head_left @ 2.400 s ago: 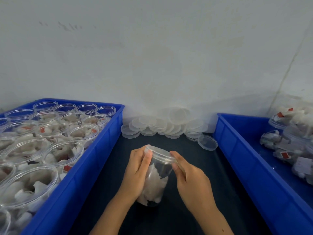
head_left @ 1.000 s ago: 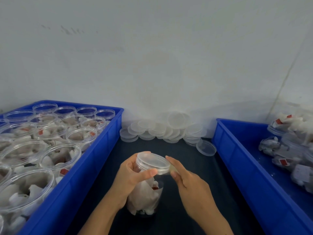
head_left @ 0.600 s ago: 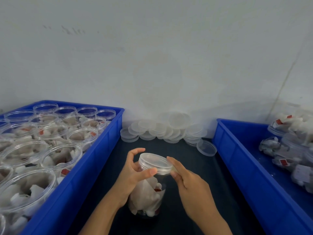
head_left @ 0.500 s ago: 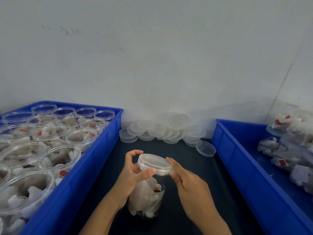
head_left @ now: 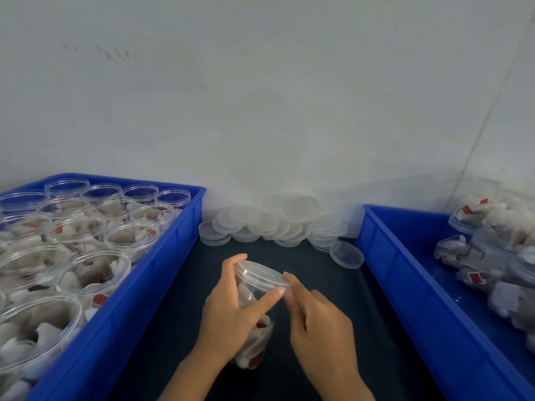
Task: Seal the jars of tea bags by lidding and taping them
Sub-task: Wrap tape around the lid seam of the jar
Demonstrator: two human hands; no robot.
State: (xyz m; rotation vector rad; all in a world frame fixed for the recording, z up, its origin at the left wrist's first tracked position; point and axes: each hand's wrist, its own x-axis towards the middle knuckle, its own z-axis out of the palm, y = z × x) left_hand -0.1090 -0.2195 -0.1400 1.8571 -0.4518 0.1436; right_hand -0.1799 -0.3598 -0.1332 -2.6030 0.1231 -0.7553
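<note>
A clear plastic jar (head_left: 254, 345) full of white tea bags with red tags stands on the dark table in front of me, with a clear lid (head_left: 260, 274) on its mouth. My left hand (head_left: 231, 311) wraps round the jar's upper part, thumb across the front under the lid rim and index finger curled over the far edge. My right hand (head_left: 318, 322) sits on the right, its fingertips against the lid's right rim. Whether tape is on the jar cannot be told.
A blue crate (head_left: 162, 287) on the left holds several open jars of tea bags (head_left: 92, 273). A second blue crate (head_left: 405, 287) on the right holds lidded jars (head_left: 492, 256). Several loose clear lids (head_left: 275, 221) are piled against the white wall.
The jar stayed between my hands while my left hand shifted its hold: the thumb slid further across the front and the index finger curled over the lid's far rim. My right fingertips stayed at the lid's right edge.
</note>
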